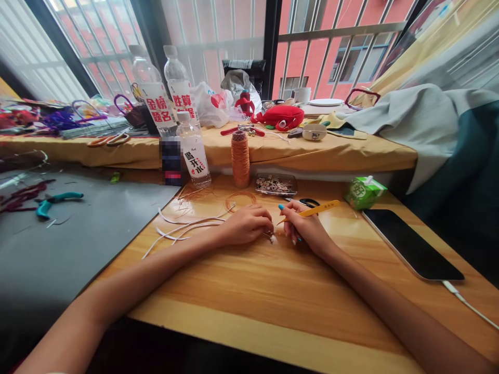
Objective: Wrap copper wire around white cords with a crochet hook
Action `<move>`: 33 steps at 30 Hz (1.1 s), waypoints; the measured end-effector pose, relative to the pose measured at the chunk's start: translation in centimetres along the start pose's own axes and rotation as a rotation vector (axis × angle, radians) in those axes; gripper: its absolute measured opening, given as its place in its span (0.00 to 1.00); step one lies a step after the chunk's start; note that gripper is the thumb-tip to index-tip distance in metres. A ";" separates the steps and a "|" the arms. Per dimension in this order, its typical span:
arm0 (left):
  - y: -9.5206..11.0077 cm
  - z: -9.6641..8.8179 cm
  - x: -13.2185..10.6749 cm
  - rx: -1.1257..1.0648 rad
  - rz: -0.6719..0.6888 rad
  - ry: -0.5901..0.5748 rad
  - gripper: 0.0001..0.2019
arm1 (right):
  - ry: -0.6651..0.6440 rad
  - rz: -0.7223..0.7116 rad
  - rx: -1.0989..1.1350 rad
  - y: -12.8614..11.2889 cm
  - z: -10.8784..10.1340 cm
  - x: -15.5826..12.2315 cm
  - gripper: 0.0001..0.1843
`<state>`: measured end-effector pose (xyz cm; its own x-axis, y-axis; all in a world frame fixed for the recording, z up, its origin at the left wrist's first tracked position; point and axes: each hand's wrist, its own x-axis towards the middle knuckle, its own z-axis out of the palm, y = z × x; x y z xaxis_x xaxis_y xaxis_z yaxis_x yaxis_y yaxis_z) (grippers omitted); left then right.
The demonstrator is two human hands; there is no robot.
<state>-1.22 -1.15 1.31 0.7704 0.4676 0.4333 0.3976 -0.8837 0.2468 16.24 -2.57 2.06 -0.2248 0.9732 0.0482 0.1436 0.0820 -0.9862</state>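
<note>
My right hand [306, 226] is closed around yellow pointed tweezers [322, 208], whose tip points down and left toward my left hand. My left hand [251, 224] rests on the wooden table with its fingers closed at a small white and dark piece [270, 238], too small to name. A narrow gap separates the tweezers' tip from the left fingers. Black-handled scissors [310, 202] lie just behind my right hand. White cords [187, 224] spread out left of my left hand, and a loop of thin orange thread [239, 197] lies behind it.
A clear tray [276, 184] of small pieces and an orange thread spool [240, 158] stand at the back. Water bottles [195, 158] are to their left. A green box [364, 193] and a charging phone [413, 244] sit at right. Teal pliers [58, 202] lie on the grey mat [78, 249].
</note>
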 end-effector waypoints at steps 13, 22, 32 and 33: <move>-0.5 0.5 -0.4 -0.101 -0.029 0.024 0.12 | -0.098 -0.013 -0.104 0.5 0.2 -0.1 0.10; -0.4 0.6 -0.5 -0.037 -0.024 0.023 0.12 | -0.114 -0.043 -0.123 0.5 0.4 -0.3 0.10; -0.3 0.5 -0.3 0.002 -0.007 0.025 0.12 | -0.071 -0.051 -0.187 0.3 0.7 -0.7 0.10; -0.3 0.5 -0.4 0.010 -0.003 0.027 0.12 | -0.067 -0.052 -0.194 0.3 0.7 -0.7 0.10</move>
<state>-1.34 -1.10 0.66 0.7559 0.4703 0.4555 0.4051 -0.8825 0.2391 15.75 -3.37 1.64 -0.2994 0.9507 0.0812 0.3117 0.1779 -0.9334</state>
